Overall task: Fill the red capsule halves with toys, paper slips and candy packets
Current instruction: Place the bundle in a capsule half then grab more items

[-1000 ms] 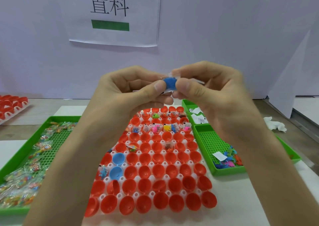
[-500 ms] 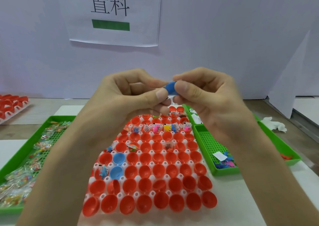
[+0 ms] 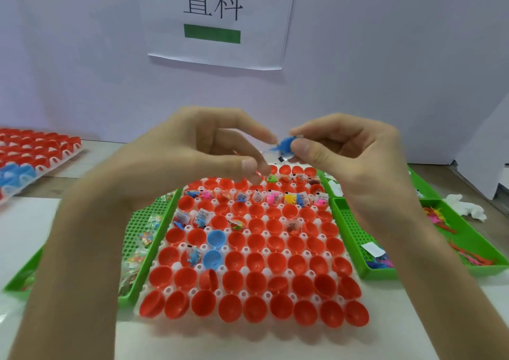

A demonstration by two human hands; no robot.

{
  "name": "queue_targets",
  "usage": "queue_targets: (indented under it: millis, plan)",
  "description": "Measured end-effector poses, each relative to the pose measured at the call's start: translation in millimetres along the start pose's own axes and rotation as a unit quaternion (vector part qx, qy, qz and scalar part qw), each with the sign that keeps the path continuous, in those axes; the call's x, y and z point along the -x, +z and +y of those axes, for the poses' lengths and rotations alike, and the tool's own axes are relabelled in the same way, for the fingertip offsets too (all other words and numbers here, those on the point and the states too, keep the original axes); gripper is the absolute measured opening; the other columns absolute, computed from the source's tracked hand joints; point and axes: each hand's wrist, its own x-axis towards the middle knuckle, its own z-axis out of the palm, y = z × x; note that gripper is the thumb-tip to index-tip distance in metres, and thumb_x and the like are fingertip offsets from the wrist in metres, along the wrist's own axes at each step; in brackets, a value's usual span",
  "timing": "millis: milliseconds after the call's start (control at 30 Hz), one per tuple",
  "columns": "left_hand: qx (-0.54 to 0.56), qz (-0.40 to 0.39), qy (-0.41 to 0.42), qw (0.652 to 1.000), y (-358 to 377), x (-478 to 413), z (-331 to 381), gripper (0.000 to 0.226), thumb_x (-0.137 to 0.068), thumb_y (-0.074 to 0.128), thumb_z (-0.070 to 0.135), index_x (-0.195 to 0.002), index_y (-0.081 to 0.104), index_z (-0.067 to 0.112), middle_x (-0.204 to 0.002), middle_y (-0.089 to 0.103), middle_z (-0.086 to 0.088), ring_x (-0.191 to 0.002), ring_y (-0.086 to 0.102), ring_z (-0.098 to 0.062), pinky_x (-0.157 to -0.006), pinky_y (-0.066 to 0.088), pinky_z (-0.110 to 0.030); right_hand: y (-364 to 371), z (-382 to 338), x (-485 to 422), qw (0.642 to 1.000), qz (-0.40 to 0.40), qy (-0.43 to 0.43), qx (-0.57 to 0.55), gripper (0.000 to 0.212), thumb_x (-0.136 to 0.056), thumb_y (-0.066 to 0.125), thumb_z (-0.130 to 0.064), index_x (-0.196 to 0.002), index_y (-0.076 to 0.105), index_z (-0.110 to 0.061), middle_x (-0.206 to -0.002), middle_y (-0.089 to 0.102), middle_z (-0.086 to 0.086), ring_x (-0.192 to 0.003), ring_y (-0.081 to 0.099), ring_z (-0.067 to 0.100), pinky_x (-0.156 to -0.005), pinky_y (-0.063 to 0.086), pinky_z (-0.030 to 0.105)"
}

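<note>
Right hand (image 3: 341,164) pinches the wrapped blue toy (image 3: 284,146) over the far edge of the tray (image 3: 266,271), so empty red capsule halves (image 3: 256,277) lie toward 6 o'clock from it. Left hand (image 3: 192,161) is loosely curled at the toy's 9 o'clock, too blurry to tell if it's touching; green bins (image 3: 352,222) flank the tray.

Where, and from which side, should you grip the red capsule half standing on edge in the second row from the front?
Pinch the tipped red capsule half by its raised rim, coming straight down from above. It stands on edge, and neighbouring halves crowd both sides, so a sideways approach looks blocked.
</note>
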Motion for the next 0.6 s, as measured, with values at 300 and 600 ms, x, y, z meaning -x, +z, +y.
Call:
queue_targets:
  millis: [300, 600]
  plan:
    - [-0.148, 0.198, -0.295, 0.923, -62.2, 37.3, -79.2, 0.021, -0.09, 0.074, 0.017, -0.108, 0.07, 0.026, -0.107, 0.073, -0.001, -0.096, 0.067, -0.019, -0.093, 0.049, -0.043, 44.9, 40.3, -7.1, 0.951, -0.138, 0.045, 0.274, 0.011, -0.082, 0.079, -0.011, -0.08, 0.081, -0.021, -0.073, 0.073, -0.014, -0.071, 0.067, -0.001, -0.064, 0.047, 0.008]
    - [-0.152, 0.147, -0.421, 0.882, -45.6, 34.4, -122.3, 0.031, -0.081, 0.08, 0.009, -0.091, 0.063, 0.033, -0.143, 0.052, -0.012, -0.135, 0.046, -0.034, -0.116, 0.031, -0.055, 84.7, 91.8, -11.8, 0.917, -0.206, 0.073, 0.332, 0.009, -0.087, 0.075, -0.011, -0.089, 0.079, -0.019, -0.078, 0.07, -0.015, -0.074, 0.065, -0.006, -0.068, 0.05, 0.005]
